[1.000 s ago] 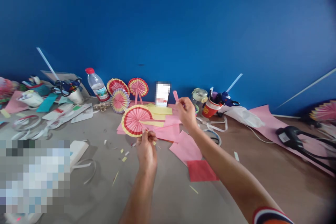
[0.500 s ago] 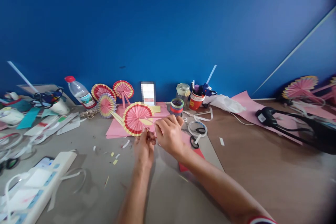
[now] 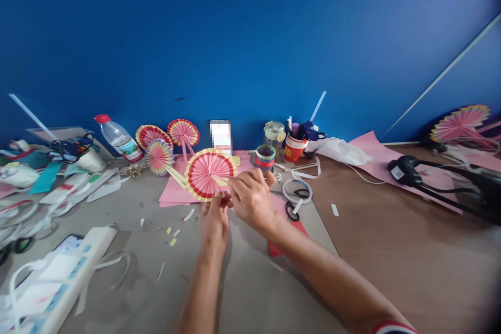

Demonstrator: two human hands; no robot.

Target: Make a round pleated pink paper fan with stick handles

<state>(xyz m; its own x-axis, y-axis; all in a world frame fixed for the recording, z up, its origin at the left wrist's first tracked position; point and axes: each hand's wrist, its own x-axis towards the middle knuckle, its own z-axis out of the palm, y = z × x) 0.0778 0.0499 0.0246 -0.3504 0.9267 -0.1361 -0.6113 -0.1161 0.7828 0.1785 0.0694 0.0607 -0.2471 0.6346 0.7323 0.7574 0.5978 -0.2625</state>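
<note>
A pleated paper fan (image 3: pixel 203 175), pink in the middle with a red ring and a yellow rim, is spread nearly into a full circle in front of me. My left hand (image 3: pixel 215 216) pinches its lower edge between thumb and fingers. Beside it, my right hand (image 3: pixel 252 195) is closed on the fan's right side, where a pale strip runs from the centre to the fingers. The fingertips of both hands lie close together, and what sits between them is partly hidden. Pink paper sheets (image 3: pixel 172 191) lie on the table behind the fan.
More paper fans (image 3: pixel 183 132) stand by the blue wall, near a bottle (image 3: pixel 119 138). Tape rolls (image 3: pixel 265 156), a red cup (image 3: pixel 294 148) with tools and scissors (image 3: pixel 291 212) are to the right. A power strip (image 3: pixel 74 276) lies front left; paper scraps dot the table.
The fan has turned to face me more fully and spread further round to the right. Both hands keep their grip with little movement. The view has shifted slightly.
</note>
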